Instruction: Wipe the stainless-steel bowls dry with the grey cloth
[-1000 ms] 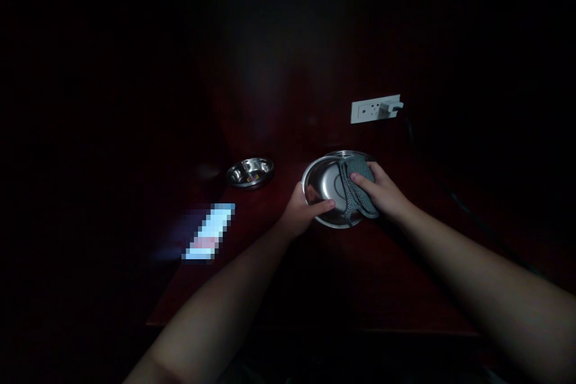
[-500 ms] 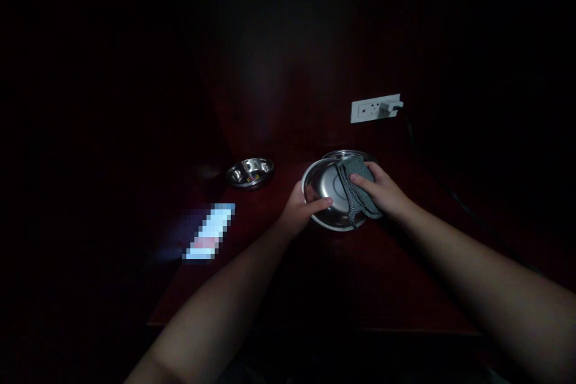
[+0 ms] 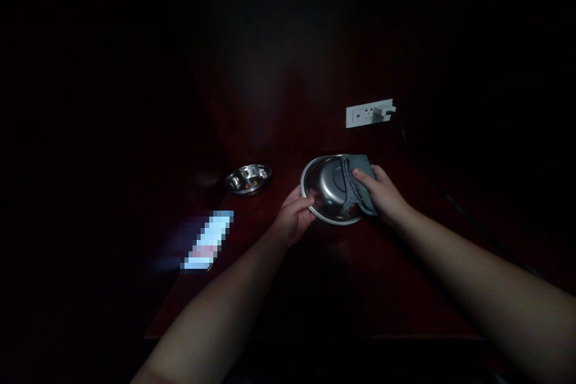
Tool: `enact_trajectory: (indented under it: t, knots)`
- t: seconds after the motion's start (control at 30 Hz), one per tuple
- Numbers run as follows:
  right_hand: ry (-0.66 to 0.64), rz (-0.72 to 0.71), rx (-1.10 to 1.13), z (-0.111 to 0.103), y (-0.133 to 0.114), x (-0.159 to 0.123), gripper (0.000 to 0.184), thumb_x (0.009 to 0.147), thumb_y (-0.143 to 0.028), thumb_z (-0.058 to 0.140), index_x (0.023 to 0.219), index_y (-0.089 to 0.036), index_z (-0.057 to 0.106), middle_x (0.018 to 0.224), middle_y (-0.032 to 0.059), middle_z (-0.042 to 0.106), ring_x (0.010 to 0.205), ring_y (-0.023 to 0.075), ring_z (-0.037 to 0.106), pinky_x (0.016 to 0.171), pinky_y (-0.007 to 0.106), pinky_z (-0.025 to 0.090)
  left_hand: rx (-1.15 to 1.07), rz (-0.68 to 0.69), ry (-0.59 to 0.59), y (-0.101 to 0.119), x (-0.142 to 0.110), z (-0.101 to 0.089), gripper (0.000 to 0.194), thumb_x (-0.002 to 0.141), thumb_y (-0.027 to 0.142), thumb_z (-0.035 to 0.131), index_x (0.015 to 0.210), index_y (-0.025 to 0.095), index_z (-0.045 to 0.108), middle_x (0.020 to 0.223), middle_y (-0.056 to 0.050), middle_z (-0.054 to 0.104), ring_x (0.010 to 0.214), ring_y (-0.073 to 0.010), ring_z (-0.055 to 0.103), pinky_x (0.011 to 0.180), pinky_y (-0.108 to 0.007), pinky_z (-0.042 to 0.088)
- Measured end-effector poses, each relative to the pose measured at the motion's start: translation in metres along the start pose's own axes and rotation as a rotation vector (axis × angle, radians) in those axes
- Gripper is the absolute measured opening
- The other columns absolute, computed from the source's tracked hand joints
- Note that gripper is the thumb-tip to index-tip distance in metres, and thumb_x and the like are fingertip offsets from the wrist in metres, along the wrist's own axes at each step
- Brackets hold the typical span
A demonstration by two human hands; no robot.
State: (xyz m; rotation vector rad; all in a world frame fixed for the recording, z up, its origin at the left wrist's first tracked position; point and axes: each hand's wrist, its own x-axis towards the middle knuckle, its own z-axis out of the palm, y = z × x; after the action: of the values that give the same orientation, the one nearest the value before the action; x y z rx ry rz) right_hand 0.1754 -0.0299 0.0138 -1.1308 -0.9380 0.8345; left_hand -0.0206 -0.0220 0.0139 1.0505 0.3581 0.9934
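Note:
A shiny steel bowl (image 3: 327,186) is held tilted above the dark red table, its hollow side turned toward me. My left hand (image 3: 294,215) grips its left rim, thumb on the inside and fingers behind. Over the bowl's right edge lies a folded grey cloth (image 3: 360,183) with a dark patterned border. My right hand (image 3: 387,192) is closed round this cloth and pinches it against the rim, thumb in front; its other fingers are mostly hidden behind.
More steel bowls (image 3: 249,180), seemingly stacked, stand at the back left of the table (image 3: 315,288). A pixelated bright screen (image 3: 209,240) lies near the left edge. On the back wall is a socket plate (image 3: 369,113) with a plug and a dark cable (image 3: 459,204). Surroundings are very dark.
The bowl has turned slightly in my hands, and my left thumb has slid back toward the rim. The steel dish seen behind it is now mostly covered. The view has shifted a little.

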Motion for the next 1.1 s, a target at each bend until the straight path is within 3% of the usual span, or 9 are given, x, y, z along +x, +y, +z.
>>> enact_trajectory:
  t: [0.2,0.33,0.7,1.1]
  knots:
    - [-0.016,-0.092,-0.084,-0.003,-0.0026,0.0017,0.046,0.063,-0.052,0.071,0.095,-0.023,0.054,0.088,0.0021,0.065,0.08,0.0203,0.063,0.075,0.037,0.052,0.147,0.059,-0.101,-0.0105,-0.0033,0.0054,0.059,0.062,0.015,0.072,0.115,0.018,0.047,0.115,-0.011,0.059,0.109,-0.0277,0.054,0.086,-0.04,0.046]
    - [-0.042,-0.118,-0.115,-0.0039,-0.0024,0.0023,0.045,0.065,-0.053,0.069,0.095,-0.023,0.053,0.09,0.002,0.064,0.084,0.0213,0.063,0.077,0.039,0.052,0.183,0.103,-0.116,-0.0114,-0.0002,0.0031,0.064,0.062,0.018,0.073,0.119,0.017,0.044,0.12,-0.013,0.057,0.115,-0.0309,0.051,0.091,-0.045,0.044]
    - [-0.064,-0.104,-0.131,-0.0043,0.0003,0.0012,0.044,0.068,-0.053,0.066,0.098,-0.025,0.053,0.093,0.0024,0.064,0.086,0.0218,0.063,0.08,0.04,0.052,0.239,0.159,-0.131,-0.011,0.0048,0.0004,0.069,0.063,0.022,0.074,0.123,0.017,0.04,0.118,-0.013,0.057,0.109,-0.0295,0.055,0.092,-0.047,0.042]
    - [-0.061,-0.117,-0.165,-0.0052,0.0036,0.002,0.045,0.068,-0.055,0.065,0.099,-0.025,0.053,0.092,0.0023,0.064,0.087,0.0231,0.063,0.078,0.04,0.052,0.204,0.087,-0.069,-0.0095,0.0025,0.0044,0.065,0.061,0.024,0.074,0.119,0.018,0.043,0.109,-0.011,0.061,0.098,-0.0258,0.059,0.082,-0.039,0.046]
